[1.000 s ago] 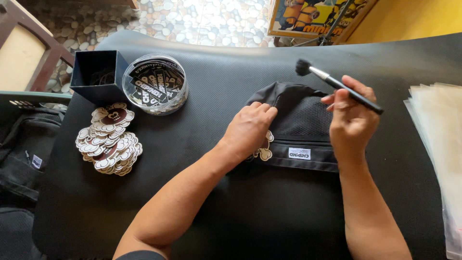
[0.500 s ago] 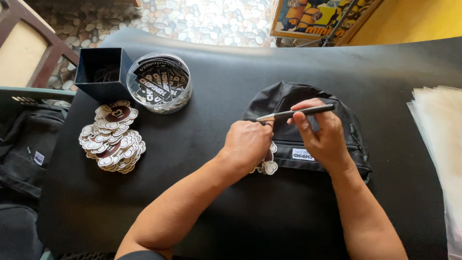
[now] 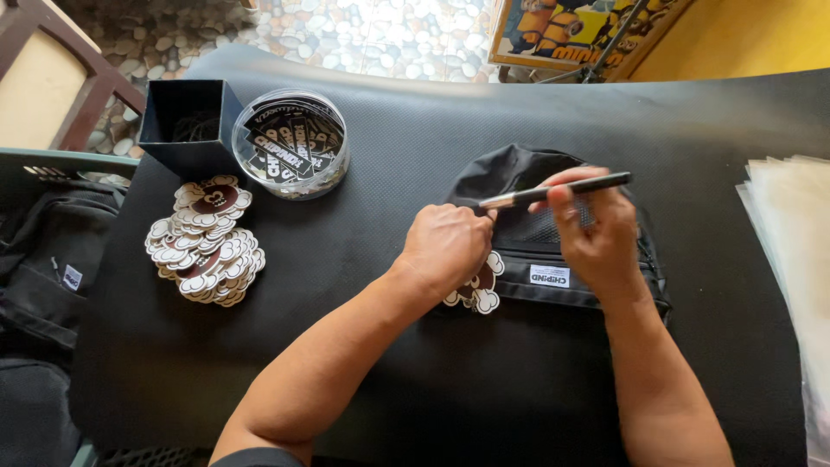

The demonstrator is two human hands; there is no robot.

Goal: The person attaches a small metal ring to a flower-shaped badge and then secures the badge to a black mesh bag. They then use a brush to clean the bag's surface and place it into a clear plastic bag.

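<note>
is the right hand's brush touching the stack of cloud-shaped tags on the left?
No. The right hand holds the brush over the black cap, well apart from the tag stack.

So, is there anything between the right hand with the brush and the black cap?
Nothing visible. The right hand holds the brush directly above the black cap, and the left hand rests at the cap's left edge, over a die-cut sticker. The sticker pile and round tub lie far to the left.
</note>
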